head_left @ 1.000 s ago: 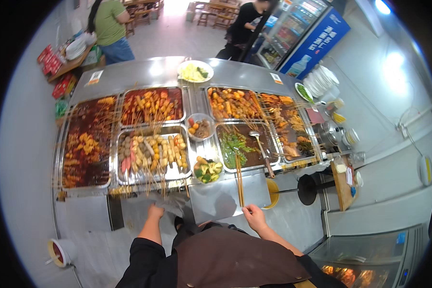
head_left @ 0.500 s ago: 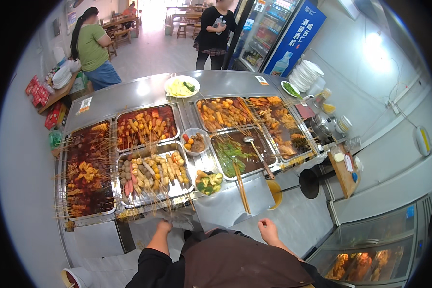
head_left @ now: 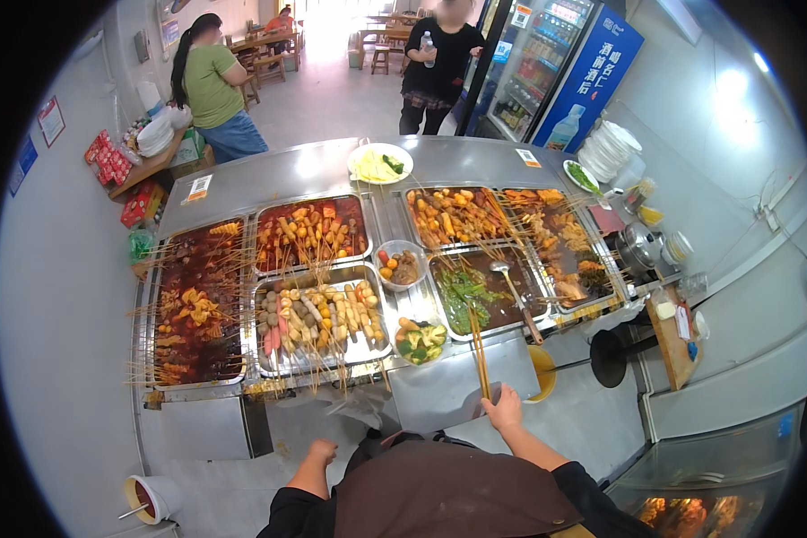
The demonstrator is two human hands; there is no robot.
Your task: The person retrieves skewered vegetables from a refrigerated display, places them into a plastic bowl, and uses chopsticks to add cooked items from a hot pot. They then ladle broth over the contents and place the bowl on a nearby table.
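Note:
My right hand (head_left: 504, 409) is at the near ends of a pair of long wooden chopsticks (head_left: 480, 359), fingers closing on them; their far ends rest in a tray of leafy greens (head_left: 462, 296) in dark broth. A ladle (head_left: 516, 300) with a wooden handle lies across that tray. Low in front of the counter, my left hand (head_left: 321, 452) is loosely curled, with nothing visible in it. Beside the greens are a bowl of broccoli and potato (head_left: 420, 342) and a metal tray (head_left: 377, 345) of skewered balls and sausages.
More skewers in red broth fill the left tray (head_left: 197, 314) and the back trays (head_left: 309, 233). A plate of sliced vegetables (head_left: 379, 164) stands on the counter ledge. Two people stand beyond it, one holding a bottle (head_left: 428, 49). A yellow bucket (head_left: 542, 372) and a round black pan (head_left: 608, 357) are at right.
My right hand has moved forward to the near ends of the chopsticks. My left hand has drawn back from the counter edge. The view has shifted, so the counter appears farther right.

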